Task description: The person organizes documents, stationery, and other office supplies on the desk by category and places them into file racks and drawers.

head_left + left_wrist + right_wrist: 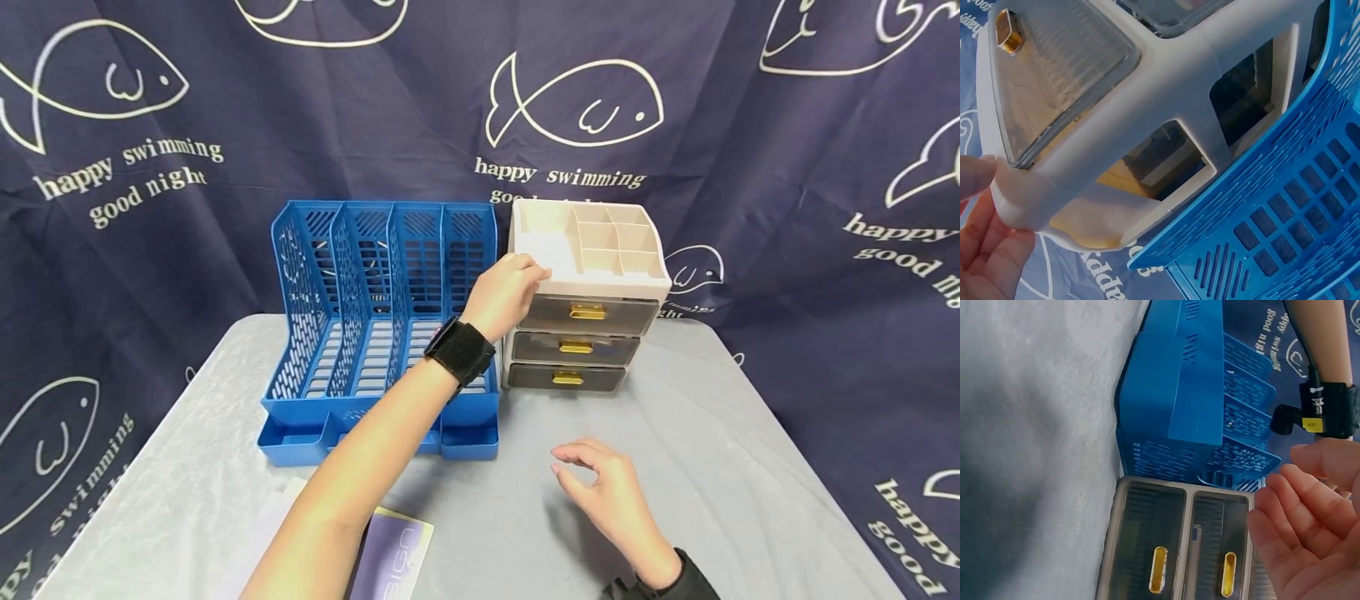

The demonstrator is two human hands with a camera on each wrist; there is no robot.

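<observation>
A white desktop drawer organizer (604,287) stands at the back, with three smoky drawers and gold handles under an open compartment top. My left hand (506,296) holds its upper left front corner; in the left wrist view the thumb and fingers (997,250) pinch that corner. My right hand (611,492) hovers over the table in front of the organizer, fingers loosely bent and holding nothing. Left of the organizer stands a blue file rack (378,408) with tall perforated dividers, partly hidden by my left arm.
A purple booklet (393,554) and a pale sheet (262,533) lie near the front, partly under my left forearm. Grey cloth (720,467) covers the table. A dark blue fish-print curtain (420,100) hangs behind.
</observation>
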